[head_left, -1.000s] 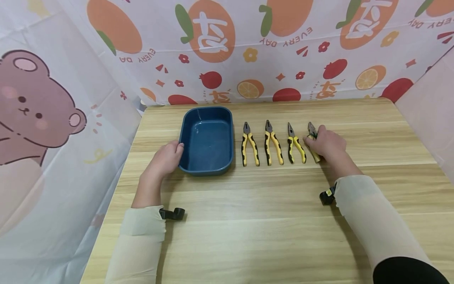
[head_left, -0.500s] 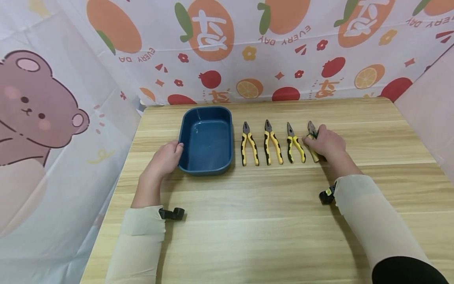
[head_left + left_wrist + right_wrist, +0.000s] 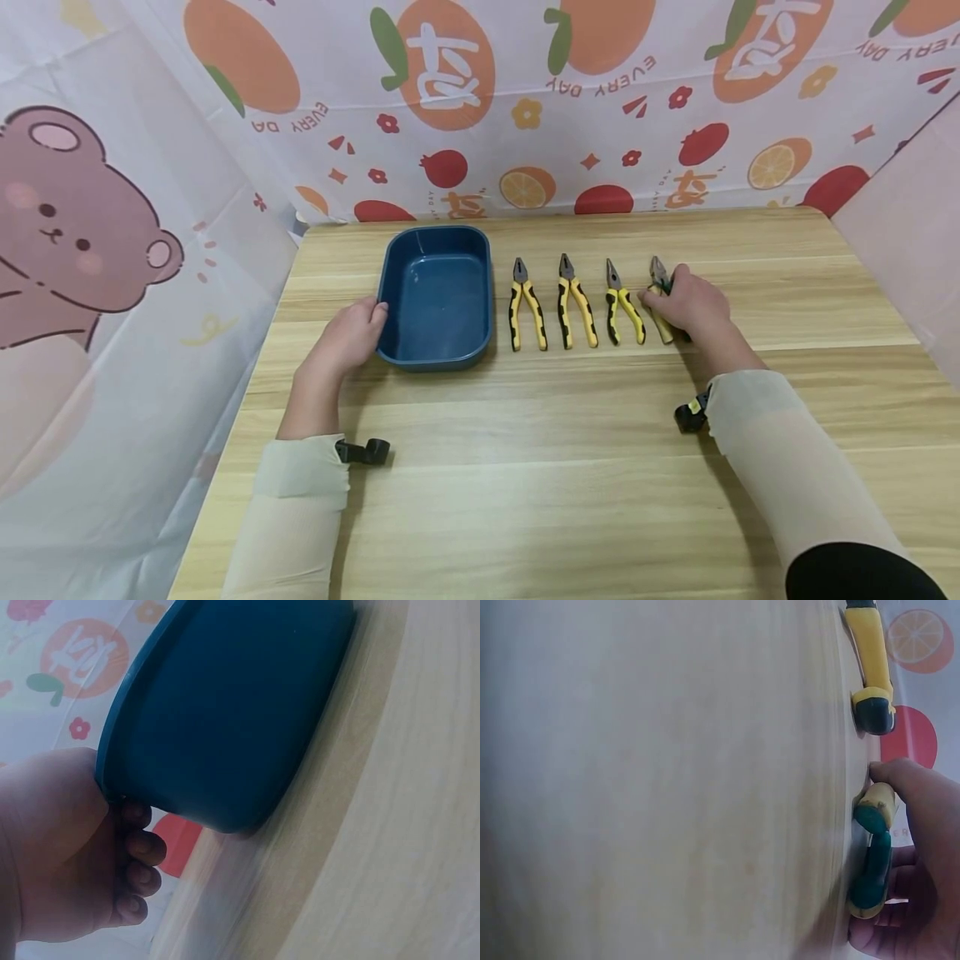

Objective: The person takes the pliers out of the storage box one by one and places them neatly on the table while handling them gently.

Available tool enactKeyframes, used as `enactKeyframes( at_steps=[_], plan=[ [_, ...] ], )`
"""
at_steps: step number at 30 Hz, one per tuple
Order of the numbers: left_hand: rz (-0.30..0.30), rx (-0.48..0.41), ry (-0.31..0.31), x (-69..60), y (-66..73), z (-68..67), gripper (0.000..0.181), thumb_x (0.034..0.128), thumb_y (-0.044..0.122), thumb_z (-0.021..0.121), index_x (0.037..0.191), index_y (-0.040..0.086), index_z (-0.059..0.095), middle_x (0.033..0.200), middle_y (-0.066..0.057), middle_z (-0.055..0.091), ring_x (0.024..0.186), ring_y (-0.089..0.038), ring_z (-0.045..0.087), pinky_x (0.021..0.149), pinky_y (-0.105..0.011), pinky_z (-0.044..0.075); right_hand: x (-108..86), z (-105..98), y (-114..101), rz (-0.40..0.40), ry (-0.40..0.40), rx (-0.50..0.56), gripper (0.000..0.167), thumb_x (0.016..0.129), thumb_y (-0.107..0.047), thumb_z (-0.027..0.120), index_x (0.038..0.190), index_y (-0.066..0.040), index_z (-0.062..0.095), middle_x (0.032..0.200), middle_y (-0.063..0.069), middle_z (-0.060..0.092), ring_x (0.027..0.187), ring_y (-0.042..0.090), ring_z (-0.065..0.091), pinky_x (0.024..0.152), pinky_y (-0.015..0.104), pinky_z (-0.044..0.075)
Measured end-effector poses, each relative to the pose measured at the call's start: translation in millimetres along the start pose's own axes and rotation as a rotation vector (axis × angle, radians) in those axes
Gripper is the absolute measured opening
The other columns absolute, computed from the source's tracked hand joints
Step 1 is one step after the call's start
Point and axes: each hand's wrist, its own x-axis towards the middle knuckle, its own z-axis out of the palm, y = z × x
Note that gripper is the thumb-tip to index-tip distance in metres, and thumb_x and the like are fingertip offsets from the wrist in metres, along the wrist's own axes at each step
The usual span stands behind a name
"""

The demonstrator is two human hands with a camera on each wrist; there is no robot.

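My left hand (image 3: 351, 335) grips the left rim of a dark blue rectangular bin (image 3: 442, 356). In the left wrist view the thumb side of that hand (image 3: 60, 847) lies against the bin's rim (image 3: 116, 731), with the fingers curled below it. At the right end of a row of yellow-and-black pliers, my right hand (image 3: 693, 300) holds a worn pair of pliers (image 3: 660, 325) flat on the table. The right wrist view shows thumb and fingers on either side of its handles (image 3: 874, 862). Part of the handles is hidden under the hand.
Between bin and right hand lie two combination pliers (image 3: 528, 308) (image 3: 576, 304) and long-nose pliers (image 3: 625, 304), jaws pointing away. The wooden table (image 3: 510, 483) meets a fruit-printed cloth (image 3: 592, 133) at its back edge. A bear-printed cloth (image 3: 82, 225) hangs at the left.
Both hands keep their places on the bin and the pliers. A dark handle end shows slightly more beside my right hand now.
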Motion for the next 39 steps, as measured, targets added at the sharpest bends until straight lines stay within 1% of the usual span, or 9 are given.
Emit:
enactKeyframes(
  at_steps=[5,12,19,27,35,39],
  plan=[
    [-0.006,-0.003,-0.008,-0.4,2.0,-2.4,0.052,0.1072,0.036,0.022,0.123,-0.004,0.052,0.125,-0.026,0.055,0.110,-0.038,0.052,0.102,-0.057,0.039,-0.1,-1.6,-0.7,0.001,-0.014,-0.002,0.081,0.089,-0.070,0.045,0.121,0.004,0.038,0.102,0.027,0.057,0.083,0.037,0.056,0.064,0.044,0.043],
    [-0.013,-0.006,-0.023,-0.7,3.8,-4.5,0.052,0.1073,0.036,0.022,0.125,-0.004,0.051,0.127,-0.026,0.054,0.110,-0.038,0.051,0.102,-0.057,0.039,1.0,-2.9,-1.1,-0.005,-0.016,-0.006,0.079,0.089,-0.070,0.044,0.119,0.003,0.038,0.100,0.026,0.057,0.082,0.037,0.056,0.064,0.044,0.042],
    [-0.002,-0.006,-0.007,-0.4,4.0,-5.0,0.049,0.1072,0.036,0.023,0.118,-0.002,0.053,0.121,-0.025,0.056,0.108,-0.039,0.052,0.100,-0.056,0.040,1.6,-2.3,-1.1,-0.006,-0.015,-0.012,0.079,0.090,-0.069,0.044,0.120,0.003,0.038,0.102,0.027,0.057,0.084,0.038,0.057,0.066,0.045,0.043],
    [-0.003,-0.006,-0.004,0.0,1.4,-3.1,0.049,0.1071,0.035,0.023,0.116,-0.002,0.053,0.117,-0.024,0.056,0.105,-0.038,0.051,0.097,-0.055,0.041,0.7,-1.7,-3.4,-0.006,-0.015,-0.015,0.079,0.091,-0.069,0.044,0.121,0.004,0.038,0.104,0.028,0.057,0.087,0.039,0.058,0.068,0.047,0.044],
    [0.000,-0.008,-0.001,1.0,-2.8,1.1,0.050,0.1072,0.035,0.024,0.122,-0.003,0.052,0.123,-0.025,0.055,0.109,-0.038,0.051,0.101,-0.056,0.039,-1.0,1.6,-3.6,-0.018,0.004,-0.019,0.078,0.091,-0.067,0.043,0.121,0.005,0.039,0.102,0.029,0.057,0.087,0.040,0.059,0.067,0.048,0.044],
    [0.004,-0.008,0.005,0.4,-3.7,2.1,0.049,0.1072,0.035,0.024,0.118,-0.002,0.053,0.118,-0.024,0.056,0.106,-0.038,0.051,0.098,-0.055,0.041,-1.4,3.7,-2.6,-0.019,0.012,-0.022,0.077,0.091,-0.068,0.043,0.120,0.004,0.039,0.101,0.029,0.057,0.086,0.040,0.059,0.066,0.047,0.044]
  ],
)
